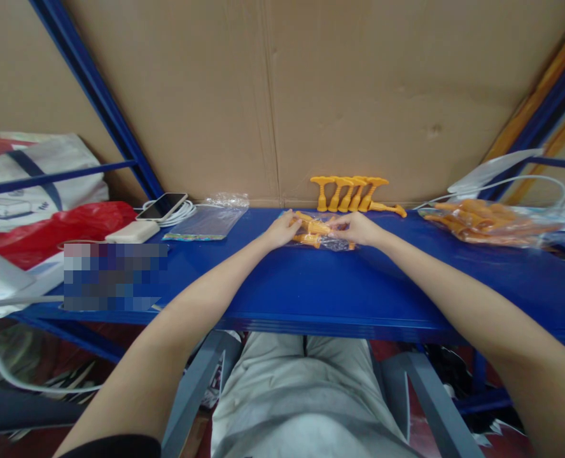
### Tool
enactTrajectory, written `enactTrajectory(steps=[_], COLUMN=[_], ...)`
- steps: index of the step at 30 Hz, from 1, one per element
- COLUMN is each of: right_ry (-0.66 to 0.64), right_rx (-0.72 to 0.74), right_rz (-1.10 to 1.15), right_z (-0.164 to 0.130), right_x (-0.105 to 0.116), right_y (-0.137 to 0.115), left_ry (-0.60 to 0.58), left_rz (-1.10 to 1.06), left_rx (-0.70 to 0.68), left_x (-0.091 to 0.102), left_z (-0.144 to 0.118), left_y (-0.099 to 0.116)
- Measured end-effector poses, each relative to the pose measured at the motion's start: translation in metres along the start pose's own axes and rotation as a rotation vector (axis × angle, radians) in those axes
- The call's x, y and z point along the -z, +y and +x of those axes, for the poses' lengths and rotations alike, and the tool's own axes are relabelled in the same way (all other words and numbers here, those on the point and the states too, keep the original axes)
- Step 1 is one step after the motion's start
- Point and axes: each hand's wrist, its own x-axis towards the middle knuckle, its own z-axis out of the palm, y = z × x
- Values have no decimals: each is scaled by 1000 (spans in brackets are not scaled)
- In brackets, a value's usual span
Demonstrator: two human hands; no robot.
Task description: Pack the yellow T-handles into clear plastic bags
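Note:
A clear plastic bag with several orange plastic toy hammers (315, 227) lies flat on the blue table between my hands. My left hand (282, 230) grips the bag's left side, its fingers curled at the hammers. At the right side my right hand (357, 229) has thumb and fingertips closed on the bag; whether they also pinch a hammer is too small to tell. Just behind, a row of orange toy hammers (343, 194) stands upright on the handle ends against the cardboard. One more hammer (388, 208) lies at the right end of that row.
A filled bag of orange pieces (487, 222) sits at the right. To the left are a flat clear bag (207, 222), a phone (162, 207) on a coiled white cable, a white power bank (132, 233) and a red plastic bag (89, 219). Cardboard (206, 95) closes off the back.

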Motion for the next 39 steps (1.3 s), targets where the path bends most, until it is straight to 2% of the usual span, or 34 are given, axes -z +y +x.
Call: enactTrajectory(steps=[4, 10, 13, 18, 24, 29, 31, 33, 36, 39], right_ry=[-11, -108, -118, -107, -25, 57, 84, 114, 82, 18], right_rx=[31, 61, 115, 118, 161, 56, 1, -38, -64, -56], right_rz=[78, -39, -95, -136, 99, 231, 131, -82, -343, -287], right_z=[3, 3, 3, 3, 2, 4, 4, 3, 1, 1], right_x=[-8, -3, -1, -4, -7, -10, -9, -6, -2, -2], right_y=[9, 17, 17, 14, 7, 7, 8, 8, 8, 8], left_ry=[-28, -19, -14, -9, 1, 28, 38, 56, 77, 79], left_rz=[14, 28, 54, 85, 103, 110, 118, 138, 170, 165], left_rx=[31, 48, 45, 56, 88, 112, 139, 186, 236, 240], left_x=[2, 5, 6, 7, 9, 11, 12, 13, 14, 14], left_z=[-1, -2, -3, -5, -7, -5, -5, -5, -5, -4], left_y=[4, 6, 6, 8, 11, 9, 9, 10, 10, 8])
